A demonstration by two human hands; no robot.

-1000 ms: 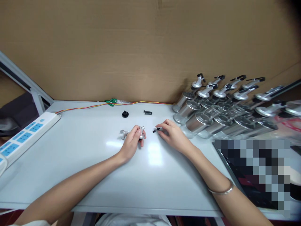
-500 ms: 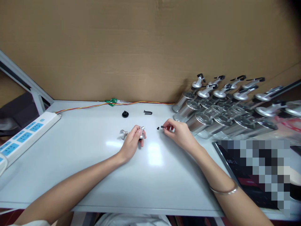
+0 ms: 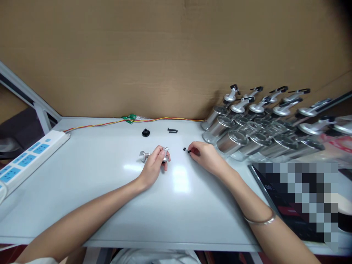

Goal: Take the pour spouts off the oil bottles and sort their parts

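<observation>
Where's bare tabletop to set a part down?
Free: tabletop between the power strip and left hand, and between the forearms toward the near edge. Crowded: right side, metal-sleeved bottles, dark-screened device. Partly taken: far middle, black disc and bracket; beside right hand, small black piece.

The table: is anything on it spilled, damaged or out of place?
Nothing looks spilled or damaged. Only the crumpled green plastic beside the wires, at the back of the table, seems untidy, perhaps litter.
</observation>
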